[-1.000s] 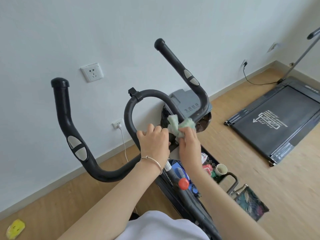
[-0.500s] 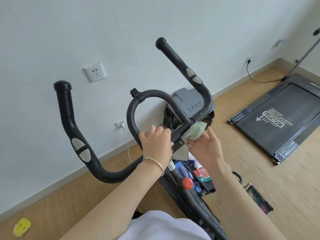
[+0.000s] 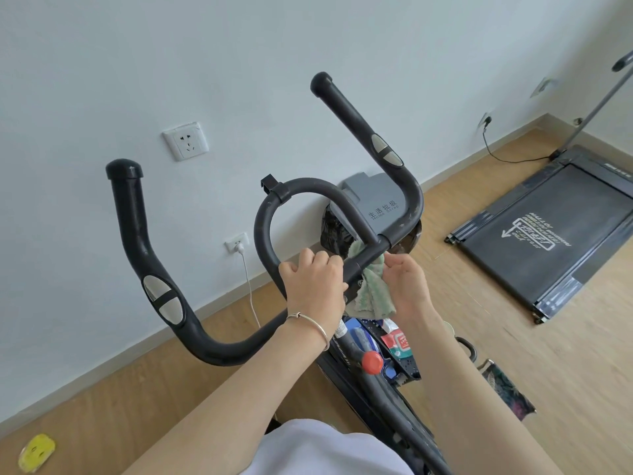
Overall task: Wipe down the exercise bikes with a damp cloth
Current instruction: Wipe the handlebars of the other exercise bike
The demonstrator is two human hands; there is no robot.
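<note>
Bars (image 3: 137,241): black bike handlebar, long axis runs left-right across view; both horn ends point up toward the wall; inner loop arches up at centre.
Sensors: silver pads, one on each horn.
L hand (image 3: 313,281): closed round the centre bar, knuckles up; bangle (image 3: 310,323) on wrist.
R hand (image 3: 407,286): fingers curled, pinching the cloth just right of the L hand.
Cloth (image 3: 373,289): green/white, draped over the centre bar; most hangs down in front, a corner shows behind the bar. Touching bar and R hand.
Bin (image 3: 376,200): grey lid, behind the bars by the wall. Text "生活垃圾 / Home Scrap". Dark bag liner shows under lid; contents not visible.
Tray (image 3: 407,366): black, under the hands, beside bike frame. Holds red/white packet, blue items, red-capped bottle; labels too small to read.
Treadmill (image 3: 548,234): flat on floor, right. White arrow + writing on belt, unreadable.
Socket (image 3: 186,141): on wall, above left.
Floor (image 3: 102,423): wood; yellow item (image 3: 36,452) at lower left.
</note>
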